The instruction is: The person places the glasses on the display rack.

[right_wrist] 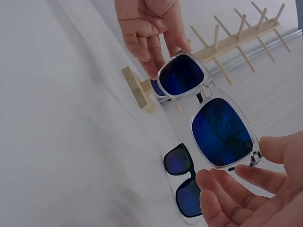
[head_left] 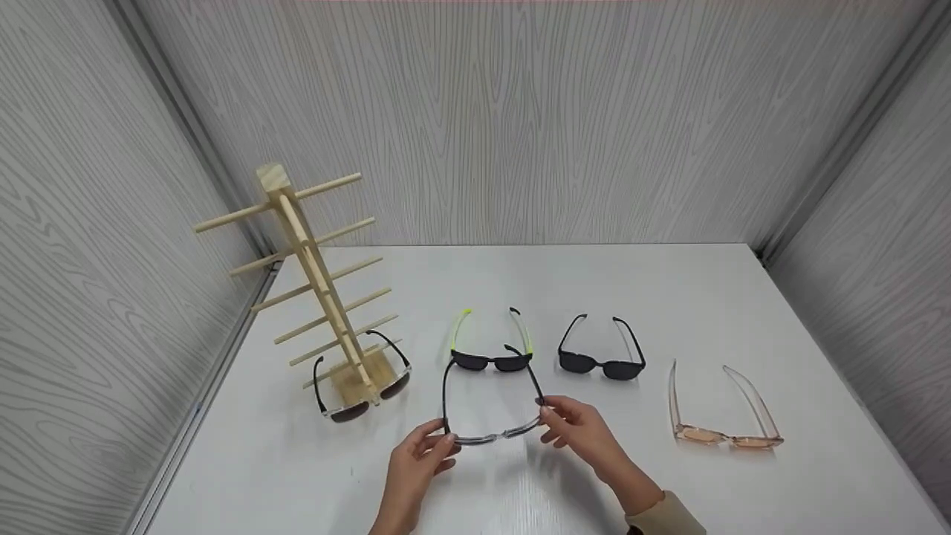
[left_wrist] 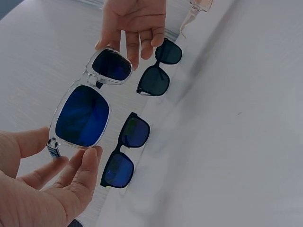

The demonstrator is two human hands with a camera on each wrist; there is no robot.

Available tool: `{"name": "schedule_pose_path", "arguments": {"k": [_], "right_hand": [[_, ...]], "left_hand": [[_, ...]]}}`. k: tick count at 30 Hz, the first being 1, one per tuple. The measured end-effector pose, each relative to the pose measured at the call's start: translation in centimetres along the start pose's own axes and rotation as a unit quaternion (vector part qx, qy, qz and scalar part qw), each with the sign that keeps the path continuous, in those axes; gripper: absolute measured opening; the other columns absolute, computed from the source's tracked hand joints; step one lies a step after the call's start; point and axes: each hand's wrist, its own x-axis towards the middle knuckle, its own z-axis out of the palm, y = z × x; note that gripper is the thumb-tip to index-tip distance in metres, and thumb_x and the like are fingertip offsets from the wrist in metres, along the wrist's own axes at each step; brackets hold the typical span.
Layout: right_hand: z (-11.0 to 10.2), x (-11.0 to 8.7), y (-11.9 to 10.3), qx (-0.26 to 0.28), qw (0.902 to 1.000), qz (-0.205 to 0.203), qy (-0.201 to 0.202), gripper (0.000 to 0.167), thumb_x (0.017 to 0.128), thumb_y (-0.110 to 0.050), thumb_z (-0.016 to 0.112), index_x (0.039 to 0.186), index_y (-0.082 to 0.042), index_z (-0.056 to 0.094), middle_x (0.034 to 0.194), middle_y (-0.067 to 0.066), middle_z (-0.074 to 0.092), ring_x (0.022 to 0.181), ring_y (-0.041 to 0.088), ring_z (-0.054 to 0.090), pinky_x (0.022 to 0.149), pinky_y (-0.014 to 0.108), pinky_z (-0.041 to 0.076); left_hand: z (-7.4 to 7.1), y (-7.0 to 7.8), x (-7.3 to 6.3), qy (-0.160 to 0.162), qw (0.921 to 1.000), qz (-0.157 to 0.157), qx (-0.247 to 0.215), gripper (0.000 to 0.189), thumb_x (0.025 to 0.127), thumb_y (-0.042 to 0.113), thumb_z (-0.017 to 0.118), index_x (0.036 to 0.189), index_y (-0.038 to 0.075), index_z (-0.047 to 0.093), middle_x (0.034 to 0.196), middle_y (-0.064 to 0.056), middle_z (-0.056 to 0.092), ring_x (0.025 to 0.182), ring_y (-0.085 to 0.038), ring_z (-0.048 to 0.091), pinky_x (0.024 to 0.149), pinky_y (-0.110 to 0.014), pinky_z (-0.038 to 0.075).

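1. Step in hand (my read): clear-framed sunglasses (left_wrist: 85, 111) held up in both hands, temples unfolded & pointing away from the person, front just above the table's near part, roughly mid L–R.
2. L hand (head_left: 417, 462): thumb & fingers pinch the frame's L corner, by the hinge.
3. R hand (head_left: 583, 437): same pinch at R corner; beige sleeve (head_left: 665, 514) behind it.
4. Next move prob. calls for an even, light pinch at both corners, front level, temples kept spread & clear of the pair beyond. Temple tips overlap that pair in head view; can't tell if touching.
5. Surface, L to R: wooden stand (head_left: 319, 286), pegs both sides, leaning in head view; dark-lensed sunglasses (head_left: 350, 412) around its lower end, can't tell if on the lowest pegs. Then lime-and-black sunglasses (head_left: 470, 362), just beyond the held pair; black sunglasses (head_left: 617, 370) near, to their R; pink glasses (head_left: 752, 443) far R, well apart. Those three: temples unfolded, pointing away.
6. Table (head_left: 631, 286): white, smooth.
7. Room, L to R: L wall (head_left: 104, 260), back wall (head_left: 483, 111), R wall (head_left: 884, 186), all pale grey w/ woodgrain pattern; grey strips at corners.
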Motion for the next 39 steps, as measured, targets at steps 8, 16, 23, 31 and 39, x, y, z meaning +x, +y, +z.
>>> {"name": "schedule_pose_path", "arguments": {"k": [8, 16, 23, 31, 39], "right_hand": [[1.1, 1.2, -0.4, 0.004, 0.9993, -0.036, -0.011, 0.039, 0.096, -0.017, 0.053, 0.125, 0.009, 0.05, 0.1, 0.019, 0.063, 0.085, 0.039, 0.063, 0.073, 0.045, 0.052], [2.1, 2.3, -1.1, 0.002, 0.9983, -0.057, -0.01, 0.036, 0.096, -0.016, 0.052, 0.123, 0.009, 0.052, 0.097, 0.014, 0.063, 0.084, 0.039, 0.063, 0.074, 0.052, 0.05], [3.0, 3.1, -2.0, 0.0, 0.997, -0.078, -0.005, 0.034, 0.097, -0.015, 0.05, 0.121, 0.008, 0.054, 0.097, 0.016, 0.063, 0.084, 0.039, 0.063, 0.074, 0.05, 0.051], [3.9, 4.2, -2.8, -0.006, 0.9946, -0.103, -0.006, 0.03, 0.097, -0.015, 0.05, 0.118, 0.005, 0.057, 0.096, 0.018, 0.063, 0.083, 0.039, 0.063, 0.073, 0.048, 0.051], [4.9, 5.2, -4.3, -0.001, 0.9922, -0.124, -0.013, 0.03, 0.097, -0.014, 0.05, 0.119, 0.006, 0.056, 0.098, 0.021, 0.063, 0.084, 0.039, 0.063, 0.075, 0.05, 0.05]], "left_hand": [[-1.1, 0.6, -0.2, 0.028, 0.9995, -0.001, -0.01, 0.058, 0.083, 0.026, 0.071, 0.128, -0.003, 0.049, 0.101, -0.011, 0.065, 0.091, -0.023, 0.065, 0.077, -0.035, 0.053], [-2.2, 1.4, -0.6, 0.039, 0.9987, 0.015, -0.029, 0.052, 0.086, 0.021, 0.068, 0.128, -0.004, 0.048, 0.101, -0.012, 0.065, 0.092, -0.023, 0.065, 0.078, -0.035, 0.053], [-2.9, 2.3, -0.9, 0.063, 0.9973, 0.027, -0.026, 0.05, 0.086, 0.022, 0.068, 0.125, -0.003, 0.051, 0.102, -0.013, 0.065, 0.092, -0.023, 0.065, 0.078, -0.035, 0.053], [-3.5, 2.9, -1.6, 0.098, 0.9936, 0.055, -0.006, 0.049, 0.083, 0.027, 0.071, 0.12, -0.001, 0.055, 0.099, -0.012, 0.065, 0.091, -0.022, 0.065, 0.075, -0.031, 0.054], [-4.0, 3.8, -2.2, 0.122, 0.9905, 0.061, -0.014, 0.042, 0.087, 0.02, 0.067, 0.122, 0.0, 0.053, 0.1, -0.013, 0.064, 0.091, -0.025, 0.065, 0.075, -0.03, 0.054]]}}
